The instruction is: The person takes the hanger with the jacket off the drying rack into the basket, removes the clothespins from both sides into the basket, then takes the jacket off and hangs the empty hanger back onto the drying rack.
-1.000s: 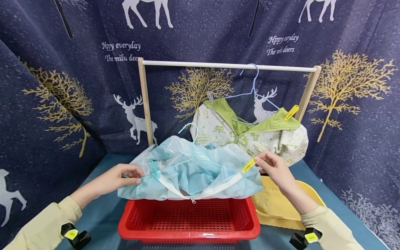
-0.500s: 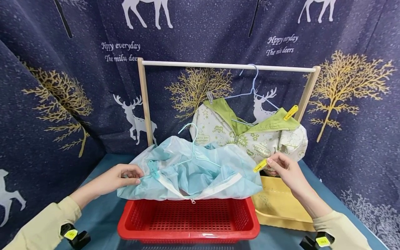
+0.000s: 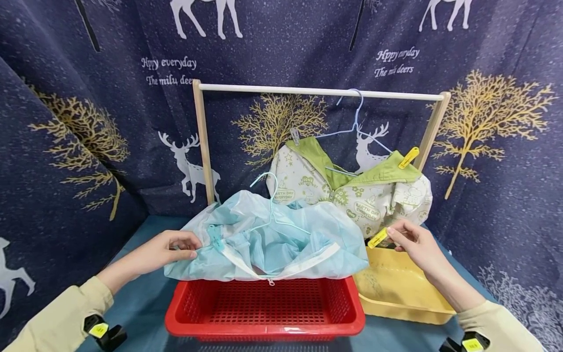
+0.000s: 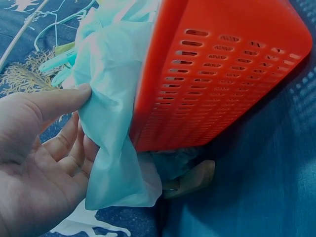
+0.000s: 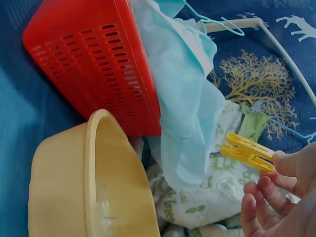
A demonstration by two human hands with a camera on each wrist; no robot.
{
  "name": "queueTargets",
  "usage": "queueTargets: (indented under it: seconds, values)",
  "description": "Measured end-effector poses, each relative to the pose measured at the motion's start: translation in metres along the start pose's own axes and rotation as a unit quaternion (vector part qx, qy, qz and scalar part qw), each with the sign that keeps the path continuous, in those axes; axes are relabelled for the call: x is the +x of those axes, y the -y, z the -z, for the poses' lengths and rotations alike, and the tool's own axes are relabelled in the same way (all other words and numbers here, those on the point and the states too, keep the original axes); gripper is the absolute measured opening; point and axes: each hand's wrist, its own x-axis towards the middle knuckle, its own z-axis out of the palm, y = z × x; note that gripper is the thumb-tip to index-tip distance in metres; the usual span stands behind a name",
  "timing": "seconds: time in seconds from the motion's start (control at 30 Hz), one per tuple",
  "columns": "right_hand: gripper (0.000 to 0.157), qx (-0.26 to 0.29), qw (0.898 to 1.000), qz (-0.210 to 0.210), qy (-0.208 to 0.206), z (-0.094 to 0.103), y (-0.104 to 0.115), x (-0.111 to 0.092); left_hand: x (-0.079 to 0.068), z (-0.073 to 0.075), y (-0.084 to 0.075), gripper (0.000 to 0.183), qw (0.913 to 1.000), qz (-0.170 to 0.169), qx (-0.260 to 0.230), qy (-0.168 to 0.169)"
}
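Observation:
A light blue, thin zip jacket [image 3: 246, 205] lies over the back of the red basket [image 3: 264, 330], a pale blue hanger [image 3: 271, 215] set in its neck. A teal clothespin [image 3: 215, 237] sits at the left of its white-trimmed neckline. My left hand [image 3: 169, 248] pinches the jacket's fabric at the left shoulder; in the left wrist view the thumb [image 4: 69, 98] presses on the cloth. Over the yellow basin, my right hand [image 3: 411, 242] holds a yellow clothespin [image 5: 248, 151] by one end between thumb and fingers, apart from the jacket.
Behind stands a wooden rack with a white rail [image 3: 321, 91]. From it hangs a white and green printed jacket [image 3: 365, 200] on a blue hanger, with a grey clothespin [image 3: 295, 136] and another yellow clothespin [image 3: 409, 158]. The yellow basin [image 3: 409, 313] stands right of the basket.
The yellow clothespin has come off the right side of the light blue jacket's neckline. My right hand has carried it rightward over the basin. The left hand has stayed in place.

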Motion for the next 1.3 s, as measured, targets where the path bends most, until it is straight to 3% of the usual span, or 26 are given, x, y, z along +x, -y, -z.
queueTargets:
  seconds: [0.33, 0.67, 1.3]
  values:
    - [0.037, -0.026, 0.998, -0.051, 0.014, 0.016, -0.016, -0.005, -0.001, 0.001, 0.001, 0.014, 1.0000, 0.003, 0.000, -0.004]
    - [0.042, -0.053, 0.998, -0.041, 0.004, 0.020, -0.022, -0.010, -0.001, 0.000, 0.002, 0.015, 0.9999, 0.011, 0.000, -0.003]
    - [0.052, -0.079, 0.995, -0.066, 0.013, 0.020, -0.028, -0.013, -0.001, 0.000, 0.003, 0.014, 0.9998, -0.017, -0.012, 0.002]
